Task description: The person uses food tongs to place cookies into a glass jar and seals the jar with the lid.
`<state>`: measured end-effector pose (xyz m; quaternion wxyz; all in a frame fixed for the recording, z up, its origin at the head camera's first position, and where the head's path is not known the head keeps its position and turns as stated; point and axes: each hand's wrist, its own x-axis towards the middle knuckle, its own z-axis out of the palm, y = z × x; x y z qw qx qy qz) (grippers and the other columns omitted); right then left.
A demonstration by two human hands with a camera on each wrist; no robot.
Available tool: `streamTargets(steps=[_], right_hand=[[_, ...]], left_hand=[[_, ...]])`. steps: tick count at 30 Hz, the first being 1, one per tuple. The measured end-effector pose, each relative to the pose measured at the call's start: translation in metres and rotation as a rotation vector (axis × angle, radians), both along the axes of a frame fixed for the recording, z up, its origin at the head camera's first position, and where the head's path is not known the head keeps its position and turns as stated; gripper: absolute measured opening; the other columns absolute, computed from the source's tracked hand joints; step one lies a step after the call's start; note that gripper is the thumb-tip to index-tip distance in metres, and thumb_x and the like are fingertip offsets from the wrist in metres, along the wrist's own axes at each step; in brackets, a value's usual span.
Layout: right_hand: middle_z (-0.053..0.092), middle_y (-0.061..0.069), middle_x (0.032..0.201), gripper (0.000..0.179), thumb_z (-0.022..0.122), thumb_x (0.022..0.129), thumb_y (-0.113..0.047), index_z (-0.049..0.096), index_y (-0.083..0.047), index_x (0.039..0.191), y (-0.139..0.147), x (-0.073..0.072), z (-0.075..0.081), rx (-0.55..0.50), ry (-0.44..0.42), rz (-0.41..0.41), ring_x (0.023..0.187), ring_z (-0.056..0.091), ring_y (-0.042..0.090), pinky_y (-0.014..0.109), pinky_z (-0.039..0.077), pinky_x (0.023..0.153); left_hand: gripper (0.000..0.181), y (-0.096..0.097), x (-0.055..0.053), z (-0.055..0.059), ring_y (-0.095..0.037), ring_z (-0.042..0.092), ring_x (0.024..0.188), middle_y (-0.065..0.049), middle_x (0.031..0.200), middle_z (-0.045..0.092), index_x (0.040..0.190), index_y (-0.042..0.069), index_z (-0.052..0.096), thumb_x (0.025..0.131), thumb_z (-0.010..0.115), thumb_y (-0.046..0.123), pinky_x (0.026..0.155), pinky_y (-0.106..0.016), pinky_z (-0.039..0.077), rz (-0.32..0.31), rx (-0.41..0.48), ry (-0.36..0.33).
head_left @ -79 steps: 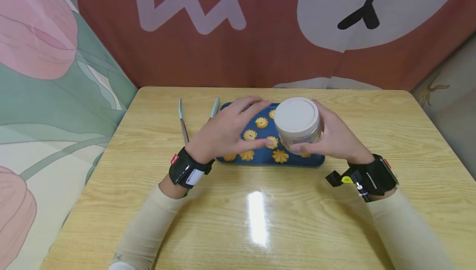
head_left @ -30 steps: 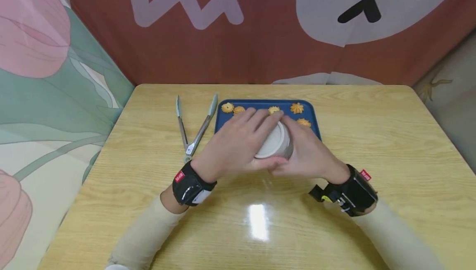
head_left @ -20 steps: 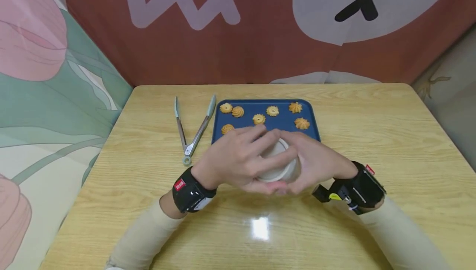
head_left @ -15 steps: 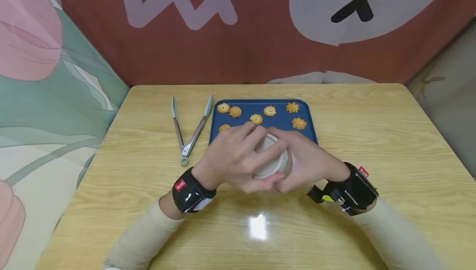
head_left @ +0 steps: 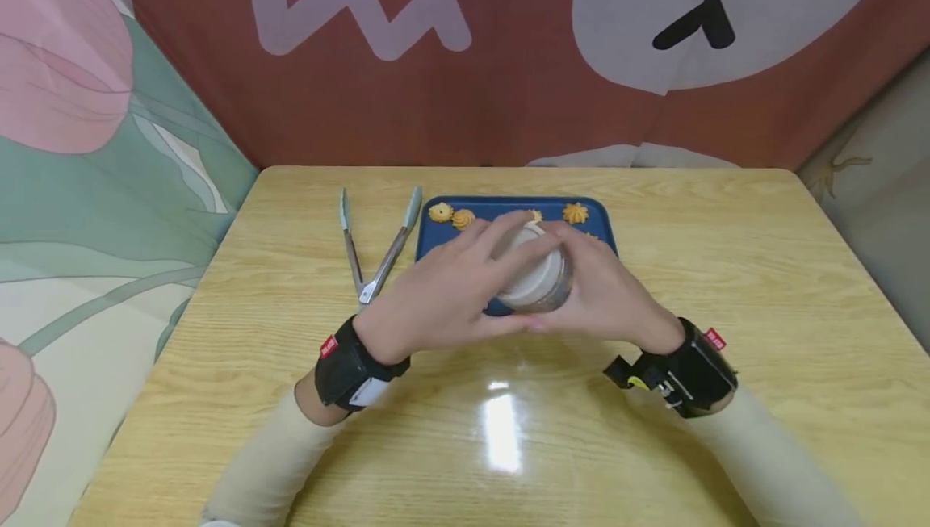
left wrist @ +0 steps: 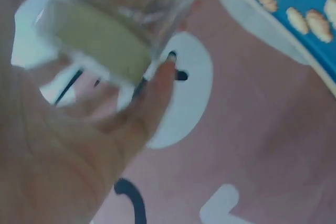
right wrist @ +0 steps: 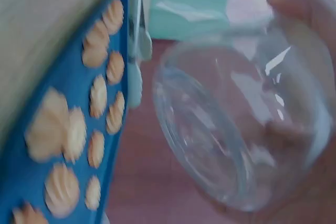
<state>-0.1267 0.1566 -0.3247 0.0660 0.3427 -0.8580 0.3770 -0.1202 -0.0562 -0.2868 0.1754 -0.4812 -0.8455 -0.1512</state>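
A clear jar [right wrist: 236, 119] with a white screw lid [head_left: 536, 278] is held up over the near part of a blue tray, tilted slightly. Round the jar's side my right hand [head_left: 610, 293] grips it, thumb on the near side. My left hand [head_left: 446, 293] spans the lid [left wrist: 100, 43] from the left, fingers over its far edge and top, thumb at the near edge. The jar's glass looks see-through in the right wrist view. Several piped cookies [head_left: 440, 211] lie on the tray [head_left: 501, 206], partly hidden by the hands.
Silver tongs [head_left: 392, 257] with pale blue tips lie spread on the wooden table [head_left: 305, 269], left of the tray. A red-brown printed backdrop [head_left: 523, 91] rises behind the table's far edge.
The left hand has come onto the lid, which the right hand alone held at first. Both hands drew the jar nearer, then moved it slightly away again; the left fingers have shifted on the lid.
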Motion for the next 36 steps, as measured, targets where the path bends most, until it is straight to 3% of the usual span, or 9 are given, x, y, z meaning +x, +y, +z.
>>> streamTargets(steps=[3, 6, 13, 18, 20, 22, 27, 32, 36], right_hand=[[0.055, -0.001, 0.118, 0.091, 0.086, 0.058, -0.039, 0.041, -0.020, 0.134, 0.008, -0.004, 0.002, 0.009, -0.021, 0.068, 0.097, 0.055, 0.015, 0.043, 0.053, 0.072], [0.056, -0.003, 0.116, 0.088, 0.085, 0.059, -0.039, 0.040, -0.021, 0.133, 0.010, -0.006, 0.002, 0.037, -0.040, 0.109, 0.095, 0.056, 0.012, 0.040, 0.054, 0.071], [0.055, -0.002, 0.113, 0.084, 0.085, 0.058, -0.033, 0.042, -0.017, 0.128, 0.005, -0.006, -0.006, 0.055, -0.038, 0.093, 0.092, 0.056, 0.011, 0.036, 0.054, 0.070], [0.055, -0.001, 0.112, 0.086, 0.085, 0.056, -0.032, 0.044, -0.013, 0.129, 0.004, -0.007, -0.009, 0.067, -0.012, 0.038, 0.093, 0.054, 0.011, 0.037, 0.053, 0.072], [0.055, -0.001, 0.112, 0.085, 0.084, 0.057, -0.034, 0.044, -0.012, 0.128, 0.005, -0.007, -0.010, 0.088, 0.000, 0.023, 0.093, 0.054, 0.011, 0.037, 0.054, 0.071], [0.055, -0.001, 0.112, 0.087, 0.084, 0.057, -0.040, 0.044, -0.012, 0.129, 0.006, -0.008, -0.012, 0.116, 0.017, 0.014, 0.093, 0.053, 0.011, 0.036, 0.053, 0.071], [0.055, -0.004, 0.110, 0.091, 0.083, 0.058, -0.049, 0.041, -0.016, 0.132, 0.008, -0.011, -0.016, 0.147, 0.017, 0.016, 0.090, 0.054, 0.008, 0.034, 0.053, 0.068], [0.054, -0.006, 0.109, 0.093, 0.083, 0.058, -0.049, 0.039, -0.018, 0.134, 0.007, -0.014, -0.015, 0.158, 0.008, 0.021, 0.087, 0.054, 0.008, 0.033, 0.053, 0.064], [0.053, -0.006, 0.110, 0.094, 0.083, 0.059, -0.049, 0.038, -0.019, 0.135, 0.008, -0.016, -0.014, 0.162, 0.017, 0.028, 0.087, 0.054, 0.008, 0.034, 0.054, 0.064]], left_hand=[[0.078, -0.006, 0.000, 0.007, -0.024, 0.047, 0.112, -0.015, 0.134, 0.043, 0.144, 0.018, 0.035, 0.079, 0.073, 0.041, 0.087, -0.041, 0.046, -0.126, -0.011, -0.063], [0.078, -0.009, 0.000, 0.011, -0.021, 0.051, 0.104, -0.014, 0.126, 0.049, 0.141, 0.016, 0.041, 0.075, 0.078, 0.035, 0.083, -0.037, 0.049, -0.149, -0.015, -0.087], [0.076, -0.007, -0.001, 0.002, -0.017, 0.058, 0.076, -0.016, 0.106, 0.059, 0.138, 0.010, 0.043, 0.079, 0.067, 0.050, 0.060, -0.029, 0.053, -0.052, -0.007, -0.037], [0.071, 0.001, -0.002, -0.011, -0.011, 0.053, 0.056, -0.008, 0.081, 0.057, 0.123, 0.005, 0.050, 0.082, 0.054, 0.062, 0.044, -0.025, 0.048, 0.094, 0.015, 0.016], [0.074, 0.003, -0.002, -0.015, -0.012, 0.053, 0.057, -0.007, 0.081, 0.057, 0.121, 0.005, 0.051, 0.081, 0.051, 0.068, 0.042, -0.026, 0.048, 0.151, -0.008, 0.010], [0.084, 0.004, -0.002, -0.016, -0.015, 0.057, 0.071, -0.009, 0.094, 0.059, 0.128, 0.004, 0.047, 0.079, 0.050, 0.073, 0.049, -0.030, 0.051, 0.157, -0.044, -0.004], [0.089, -0.002, -0.002, -0.013, -0.024, 0.040, 0.119, -0.009, 0.137, 0.042, 0.143, 0.016, 0.033, 0.074, 0.071, 0.057, 0.073, -0.042, 0.052, -0.004, -0.063, -0.080], [0.079, -0.006, -0.008, -0.012, -0.025, 0.042, 0.115, -0.007, 0.135, 0.045, 0.132, 0.016, 0.048, 0.064, 0.087, 0.015, 0.077, -0.042, 0.050, -0.127, 0.018, -0.084], [0.076, -0.006, -0.015, -0.014, -0.025, 0.045, 0.107, -0.006, 0.130, 0.048, 0.128, 0.015, 0.051, 0.062, 0.087, 0.013, 0.080, -0.039, 0.048, -0.148, 0.045, -0.059]])
